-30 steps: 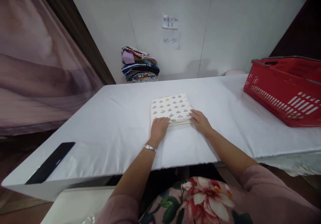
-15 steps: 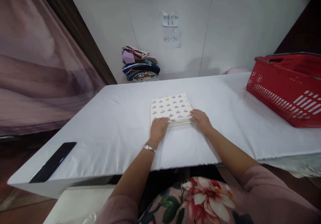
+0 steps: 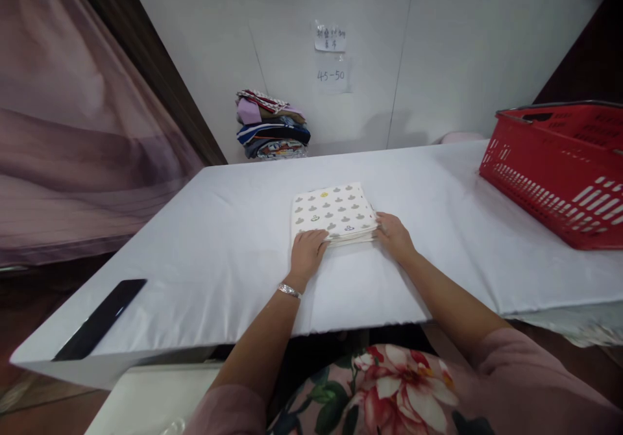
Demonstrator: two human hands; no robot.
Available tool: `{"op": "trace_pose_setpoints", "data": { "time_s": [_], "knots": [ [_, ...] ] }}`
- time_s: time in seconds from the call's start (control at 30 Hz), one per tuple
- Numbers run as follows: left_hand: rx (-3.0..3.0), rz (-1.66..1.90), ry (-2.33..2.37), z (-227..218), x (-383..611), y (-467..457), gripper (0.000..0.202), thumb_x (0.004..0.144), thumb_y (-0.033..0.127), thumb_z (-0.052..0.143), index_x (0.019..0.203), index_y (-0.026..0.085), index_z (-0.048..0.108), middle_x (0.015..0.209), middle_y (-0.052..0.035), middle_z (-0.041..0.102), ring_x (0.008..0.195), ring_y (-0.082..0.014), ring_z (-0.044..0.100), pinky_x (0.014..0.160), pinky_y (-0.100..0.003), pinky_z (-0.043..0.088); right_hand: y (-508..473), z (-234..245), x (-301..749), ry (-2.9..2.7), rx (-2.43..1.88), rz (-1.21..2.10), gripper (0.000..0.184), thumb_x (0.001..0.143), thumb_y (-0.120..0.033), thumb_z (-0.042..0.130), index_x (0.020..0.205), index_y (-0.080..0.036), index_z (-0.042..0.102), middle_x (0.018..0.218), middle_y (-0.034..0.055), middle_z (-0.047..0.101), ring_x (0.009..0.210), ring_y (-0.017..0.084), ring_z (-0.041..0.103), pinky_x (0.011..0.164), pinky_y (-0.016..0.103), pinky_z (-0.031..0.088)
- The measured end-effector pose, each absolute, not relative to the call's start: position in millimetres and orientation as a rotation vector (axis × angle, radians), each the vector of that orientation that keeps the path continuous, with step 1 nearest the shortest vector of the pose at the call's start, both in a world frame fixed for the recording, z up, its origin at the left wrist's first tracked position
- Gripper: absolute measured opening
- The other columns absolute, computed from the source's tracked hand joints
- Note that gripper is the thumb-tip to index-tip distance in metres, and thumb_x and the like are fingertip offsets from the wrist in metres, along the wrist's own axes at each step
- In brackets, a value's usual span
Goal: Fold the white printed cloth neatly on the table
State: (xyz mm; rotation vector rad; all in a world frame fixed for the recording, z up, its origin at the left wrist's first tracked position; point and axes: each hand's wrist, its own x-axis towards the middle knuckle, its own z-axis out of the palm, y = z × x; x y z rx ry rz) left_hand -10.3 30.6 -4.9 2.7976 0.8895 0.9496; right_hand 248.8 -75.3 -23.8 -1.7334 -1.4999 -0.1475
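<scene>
A folded white cloth (image 3: 331, 208) with grey hat-like prints, a few anchors and one yellow mark lies in several layers on the white-covered table (image 3: 219, 240). At its front left edge, my left hand (image 3: 309, 251) has its fingers over the top layer and its thumb by the front edge, closed on the cloth. My right hand (image 3: 393, 235) grips the front right corner, fingertips against the side of the layers. The undersides of both hands are hidden.
A red plastic basket (image 3: 549, 175) stands at the right. Folded fabrics (image 3: 273, 126) are piled by the back wall, below paper notes (image 3: 333, 74). A flat black object (image 3: 100, 319) lies at the table's front left corner. A pink curtain (image 3: 87, 130) hangs on the left.
My right hand has shifted slightly right at the cloth's corner, and the front layers look a little more spread apart. My left hand stays nearly in place.
</scene>
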Motion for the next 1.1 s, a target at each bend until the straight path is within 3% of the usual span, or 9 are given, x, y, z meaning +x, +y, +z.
{"op": "trace_pose_setpoints", "data": {
  "time_s": [0.2,0.63,1.1],
  "knots": [
    [2.762,0.913,0.915,-2.6,-9.2,31.0,0.025,0.093,0.032,0.048,0.110,0.025,0.065,0.113,-0.0027,0.068,0.106,-0.0209,0.059,0.094,-0.039,0.040,-77.8,-27.7,251.7,-1.292,-1.914,0.014,0.015,0.078,-0.034,0.054,0.084,-0.022,0.061,0.118,0.0079,0.062,0.110,0.025,0.054,0.094,0.042,0.043],
    [2.736,0.879,0.921,-0.1,-9.0,30.3,0.025,0.093,0.033,0.048,0.110,0.025,0.064,0.114,-0.0017,0.068,0.107,-0.0208,0.058,0.094,-0.039,0.039,-70.2,-30.1,258.4,-1.332,-1.695,0.309,0.032,0.074,-0.033,0.059,0.103,-0.026,0.070,0.127,0.0041,0.058,0.123,0.025,0.047,0.106,0.042,0.034],
    [2.748,0.892,0.914,-0.8,-9.4,31.0,0.024,0.092,0.032,0.048,0.109,0.026,0.064,0.113,-0.0011,0.068,0.107,-0.0203,0.058,0.095,-0.039,0.040,-72.0,-24.1,251.1,-1.014,-1.548,0.447,0.012,0.068,-0.030,0.060,0.070,-0.022,0.069,0.115,0.0041,0.065,0.107,0.024,0.058,0.099,0.040,0.040]
  ]
}}
